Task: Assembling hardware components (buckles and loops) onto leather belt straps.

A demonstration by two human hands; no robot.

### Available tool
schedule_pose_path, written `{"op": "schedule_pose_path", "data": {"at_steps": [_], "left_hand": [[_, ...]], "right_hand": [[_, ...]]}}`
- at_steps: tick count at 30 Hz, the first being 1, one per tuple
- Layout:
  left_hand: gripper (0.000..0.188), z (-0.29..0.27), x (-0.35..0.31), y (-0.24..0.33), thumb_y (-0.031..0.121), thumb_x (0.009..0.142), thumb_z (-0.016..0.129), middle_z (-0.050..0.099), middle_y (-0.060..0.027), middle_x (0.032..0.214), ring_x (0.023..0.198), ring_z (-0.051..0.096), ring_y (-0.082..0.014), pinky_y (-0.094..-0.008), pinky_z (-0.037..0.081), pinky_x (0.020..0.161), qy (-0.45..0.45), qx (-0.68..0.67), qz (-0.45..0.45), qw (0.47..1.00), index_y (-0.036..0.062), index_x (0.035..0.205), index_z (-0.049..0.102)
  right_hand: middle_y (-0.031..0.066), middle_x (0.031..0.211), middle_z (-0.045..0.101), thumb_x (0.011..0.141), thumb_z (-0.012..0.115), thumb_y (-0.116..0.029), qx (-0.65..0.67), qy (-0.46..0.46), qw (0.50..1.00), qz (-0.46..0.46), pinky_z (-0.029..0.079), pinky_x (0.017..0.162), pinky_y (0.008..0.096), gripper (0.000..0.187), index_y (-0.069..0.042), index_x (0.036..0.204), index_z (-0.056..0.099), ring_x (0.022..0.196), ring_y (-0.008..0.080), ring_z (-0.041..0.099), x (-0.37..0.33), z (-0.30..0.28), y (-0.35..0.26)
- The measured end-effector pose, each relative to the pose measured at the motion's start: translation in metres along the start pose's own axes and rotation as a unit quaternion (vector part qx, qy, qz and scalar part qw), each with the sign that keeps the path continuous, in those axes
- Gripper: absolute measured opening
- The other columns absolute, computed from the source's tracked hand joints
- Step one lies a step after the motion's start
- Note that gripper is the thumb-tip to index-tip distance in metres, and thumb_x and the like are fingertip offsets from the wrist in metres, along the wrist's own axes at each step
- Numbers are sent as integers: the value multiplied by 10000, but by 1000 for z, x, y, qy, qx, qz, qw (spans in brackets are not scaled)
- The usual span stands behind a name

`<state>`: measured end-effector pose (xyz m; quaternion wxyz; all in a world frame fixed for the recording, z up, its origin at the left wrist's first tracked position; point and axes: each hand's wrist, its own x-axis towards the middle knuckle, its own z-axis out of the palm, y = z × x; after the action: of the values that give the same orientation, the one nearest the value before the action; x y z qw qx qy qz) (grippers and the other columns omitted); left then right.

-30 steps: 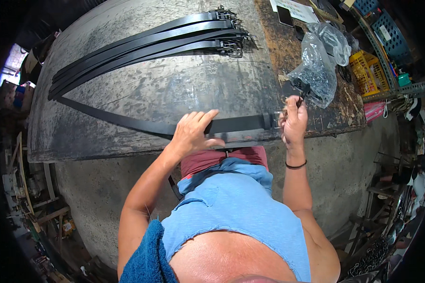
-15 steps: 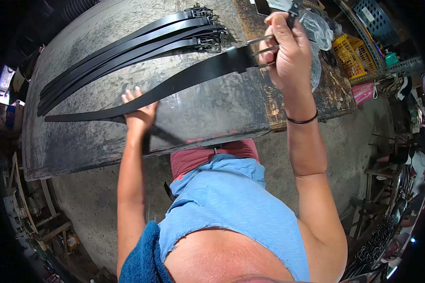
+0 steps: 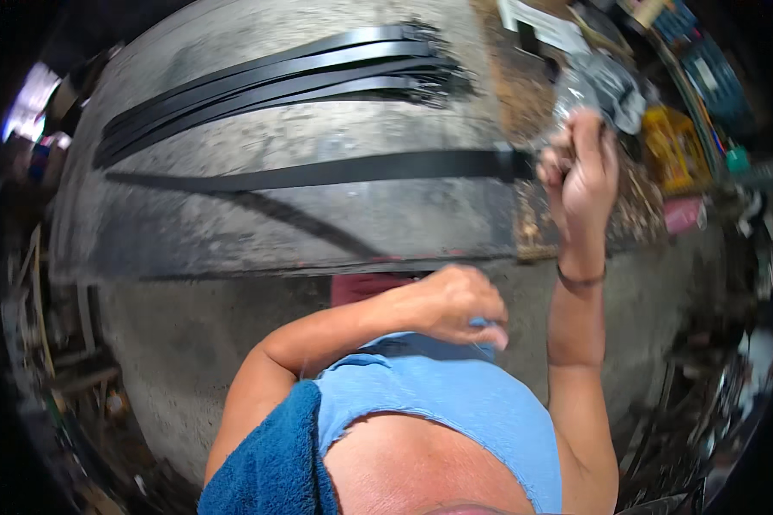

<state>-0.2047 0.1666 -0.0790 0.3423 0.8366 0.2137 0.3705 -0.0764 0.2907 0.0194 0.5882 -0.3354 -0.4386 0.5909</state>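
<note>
1. R hand (image 3: 586, 178): fingers curled in & clamped on the near-R end of a black belt (image 3: 361, 170); exact grip pts blurred, end detail hidden in the hand.
2. Belt runs L from the R fingers, almost level, flat strap face showing; hand end is raised off the surface (image 3: 442, 215), w/ a dark shadow (image 3: 309, 225) slanting below it. Far L tip looks to be down on the surface.
3. L hand (image 3: 455, 305): in front of the torso, well apart from the belt. Fingers half bent, thumb apart from them, blue shirt (image 3: 438, 378) visible in the gap; nothing seen held. Hand blurred.
4. Pile of belts (image 3: 318, 60): beyond the held one, lying side by side, buckles (image 3: 438, 75) at R end. Neither hand touches it.
5. Clear plastic bag (image 3: 618, 94): just beyond R fingers; contact can't tell. Yellow basket (image 3: 672, 150) is off to R.
</note>
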Motion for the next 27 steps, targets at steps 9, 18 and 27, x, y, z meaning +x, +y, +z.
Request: {"op": "schedule_pose_path", "data": {"at_steps": [9,18,27], "left_hand": [[1013,-13,-29,-84,530,629,785,409,-210,1384,1309,367,-409,-560,241,1090,120,237,-164,950,79,1427,352],[417,-36,-83,-69,232,747,770,513,-188,1196,1143,508,-369,-455,436,936,248,338,-42,907,54,1078,588],[624,20,-13,-61,550,830,580,491,-214,1328,1270,406,-388,-558,311,1017,-122,211,-112,963,55,1211,582]], "right_hand": [[-26,640,413,1011,482,-273,-150,61,984,-76,305,401,197,220,-72,922,490,496,47,399,-63,-67,53],[-44,672,397,985,543,-314,35,72,997,-10,345,452,208,226,-105,917,495,523,60,385,3,-74,20],[-34,647,378,1000,493,-360,40,28,998,-37,314,437,197,267,-104,920,490,509,66,363,-7,-35,-11]]}}
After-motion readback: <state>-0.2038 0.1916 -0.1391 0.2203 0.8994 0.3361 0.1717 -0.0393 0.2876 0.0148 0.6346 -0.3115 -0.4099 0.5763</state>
